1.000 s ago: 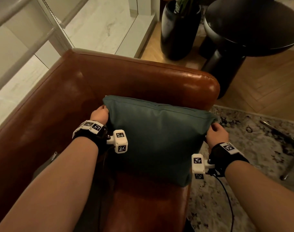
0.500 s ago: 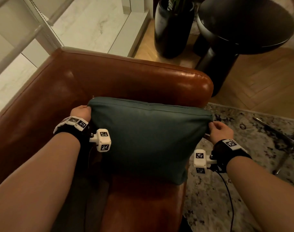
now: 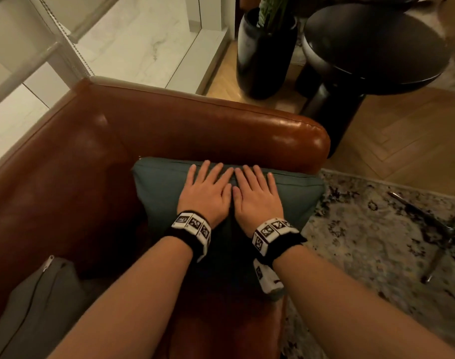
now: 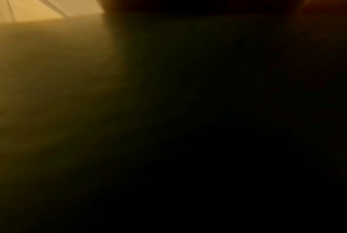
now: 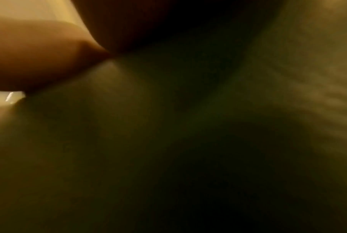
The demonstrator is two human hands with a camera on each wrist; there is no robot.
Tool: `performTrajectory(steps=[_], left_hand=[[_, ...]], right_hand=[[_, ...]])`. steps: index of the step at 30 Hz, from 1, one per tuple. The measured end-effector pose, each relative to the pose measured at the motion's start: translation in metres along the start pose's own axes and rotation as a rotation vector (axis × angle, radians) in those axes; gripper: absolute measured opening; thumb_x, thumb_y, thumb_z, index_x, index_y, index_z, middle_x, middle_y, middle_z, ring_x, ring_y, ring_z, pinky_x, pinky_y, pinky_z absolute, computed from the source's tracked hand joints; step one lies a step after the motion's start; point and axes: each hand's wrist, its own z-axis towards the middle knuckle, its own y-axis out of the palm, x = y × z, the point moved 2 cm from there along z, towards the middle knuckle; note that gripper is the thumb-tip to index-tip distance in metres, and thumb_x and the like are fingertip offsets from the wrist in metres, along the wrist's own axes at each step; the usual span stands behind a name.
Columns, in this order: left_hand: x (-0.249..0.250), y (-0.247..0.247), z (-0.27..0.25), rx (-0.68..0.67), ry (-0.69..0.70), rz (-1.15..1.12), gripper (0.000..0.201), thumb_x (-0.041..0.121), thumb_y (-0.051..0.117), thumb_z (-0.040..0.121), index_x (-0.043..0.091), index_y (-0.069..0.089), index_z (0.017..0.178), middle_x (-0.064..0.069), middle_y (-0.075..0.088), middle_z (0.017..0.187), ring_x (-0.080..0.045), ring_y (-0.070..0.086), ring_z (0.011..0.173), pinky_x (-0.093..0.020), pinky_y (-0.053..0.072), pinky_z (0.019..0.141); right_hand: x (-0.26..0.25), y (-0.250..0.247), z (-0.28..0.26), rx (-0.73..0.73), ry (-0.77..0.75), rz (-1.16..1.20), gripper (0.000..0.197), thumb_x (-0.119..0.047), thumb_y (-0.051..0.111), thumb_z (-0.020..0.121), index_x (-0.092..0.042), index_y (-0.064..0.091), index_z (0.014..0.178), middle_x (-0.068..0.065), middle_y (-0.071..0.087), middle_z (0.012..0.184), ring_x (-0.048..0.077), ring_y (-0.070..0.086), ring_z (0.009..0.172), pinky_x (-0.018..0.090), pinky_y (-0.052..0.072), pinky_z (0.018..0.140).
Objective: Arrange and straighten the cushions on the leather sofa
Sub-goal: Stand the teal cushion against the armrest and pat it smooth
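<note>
A dark teal cushion leans against the right arm of the brown leather sofa. My left hand and right hand lie flat side by side on the cushion's upper face, fingers straight and pointing at the sofa arm. Both palms press on the fabric. A grey cushion with a zip lies on the seat at the lower left. Both wrist views are dark and blurred against the cushion fabric; the left hand's side shows at the right wrist view's upper left.
A black planter and a round dark side table stand on the wood floor beyond the sofa arm. A patterned rug lies to the right, with a thin metal leg on it. White marble wall panels are behind the sofa.
Both hands let go of the teal cushion's side edges and moved to its middle, now lying flat on it. The cushion has settled lower against the sofa arm.
</note>
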Motion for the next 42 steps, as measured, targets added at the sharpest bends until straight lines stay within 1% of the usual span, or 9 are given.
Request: performTrajectory(steps=[4, 9, 16, 24, 27, 30, 37, 40, 42], left_hand=[[-0.059, -0.003, 0.002, 0.035, -0.086, 0.059, 0.054, 0.042, 0.019, 0.096, 0.035, 0.039, 0.145, 0.004, 0.043, 0.152, -0.027, 0.032, 0.144, -0.052, 0.014, 0.119], [-0.088, -0.018, -0.008, -0.074, -0.269, 0.040, 0.055, 0.050, 0.013, 0.097, 0.039, 0.021, 0.151, 0.004, 0.025, 0.161, -0.029, 0.016, 0.149, -0.065, 0.004, 0.116], [-0.013, 0.008, -0.055, 0.000, 0.037, 0.079, 0.066, 0.063, 0.018, 0.094, 0.040, 0.005, 0.154, 0.007, 0.003, 0.165, -0.025, 0.002, 0.152, -0.066, -0.001, 0.115], [-0.036, 0.031, -0.105, 0.100, -0.130, 0.010, 0.069, 0.061, 0.019, 0.096, 0.036, -0.007, 0.154, 0.001, -0.012, 0.164, -0.030, -0.011, 0.151, -0.055, -0.003, 0.120], [-0.010, 0.038, -0.104, 0.122, -0.038, -0.003, 0.069, 0.057, 0.026, 0.095, 0.034, 0.005, 0.156, -0.001, -0.004, 0.165, -0.032, -0.006, 0.151, -0.055, -0.003, 0.120], [-0.007, 0.056, -0.094, 0.135, 0.074, 0.073, 0.066, 0.053, 0.032, 0.094, 0.035, 0.013, 0.155, 0.002, 0.003, 0.165, -0.028, 0.001, 0.152, -0.054, 0.003, 0.121], [-0.060, 0.060, -0.079, 0.231, -0.140, 0.094, 0.067, 0.053, 0.027, 0.095, 0.036, -0.002, 0.153, 0.003, -0.003, 0.165, -0.032, -0.003, 0.151, -0.057, 0.001, 0.120], [-0.024, 0.061, -0.091, 0.297, -0.179, 0.001, 0.070, 0.049, 0.032, 0.094, 0.032, -0.001, 0.154, -0.001, -0.006, 0.164, -0.037, -0.002, 0.150, -0.057, -0.001, 0.120], [0.004, 0.072, -0.098, 0.288, -0.009, 0.011, 0.075, 0.051, 0.038, 0.090, 0.035, 0.002, 0.154, -0.001, -0.006, 0.164, -0.036, 0.002, 0.150, -0.058, 0.003, 0.119]], right_hand=[[0.058, -0.001, -0.004, 0.072, 0.109, -0.080, 0.059, -0.048, 0.013, 0.100, -0.027, 0.030, 0.152, -0.001, 0.028, 0.160, 0.021, 0.016, 0.150, 0.042, 0.002, 0.121], [0.084, -0.020, -0.017, -0.034, 0.261, -0.122, 0.065, -0.059, 0.008, 0.096, -0.032, 0.017, 0.154, -0.003, 0.018, 0.163, 0.024, 0.005, 0.151, 0.058, -0.004, 0.118], [0.018, 0.007, -0.052, -0.008, -0.202, -0.158, 0.075, -0.071, 0.026, 0.092, -0.034, 0.014, 0.156, -0.003, 0.013, 0.165, 0.022, 0.006, 0.152, 0.061, 0.000, 0.117], [0.085, 0.021, -0.102, 0.060, 0.038, -0.172, 0.070, -0.065, 0.013, 0.097, -0.030, 0.001, 0.156, 0.003, 0.004, 0.166, 0.021, -0.008, 0.151, 0.050, -0.001, 0.120], [0.040, 0.023, -0.093, 0.153, -0.133, -0.117, 0.070, -0.057, 0.033, 0.097, -0.023, 0.018, 0.156, 0.005, 0.013, 0.164, 0.025, 0.002, 0.151, 0.052, 0.006, 0.120], [0.009, 0.048, -0.085, 0.127, -0.260, -0.137, 0.067, -0.054, 0.035, 0.099, -0.027, 0.016, 0.156, 0.000, 0.008, 0.165, 0.022, 0.002, 0.152, 0.047, 0.001, 0.122], [0.121, 0.063, -0.092, 0.125, -0.007, -0.177, 0.064, -0.061, 0.011, 0.097, -0.038, -0.013, 0.153, -0.012, -0.023, 0.161, 0.020, -0.015, 0.151, 0.050, -0.002, 0.120], [0.089, 0.058, -0.106, 0.228, 0.028, -0.052, 0.068, -0.058, 0.019, 0.098, -0.030, -0.003, 0.155, -0.003, -0.016, 0.164, 0.024, -0.012, 0.151, 0.050, 0.001, 0.120], [0.050, 0.063, -0.107, 0.278, -0.142, -0.024, 0.069, -0.054, 0.032, 0.097, -0.026, 0.008, 0.156, 0.000, -0.003, 0.165, 0.026, -0.006, 0.152, 0.050, 0.002, 0.121]])
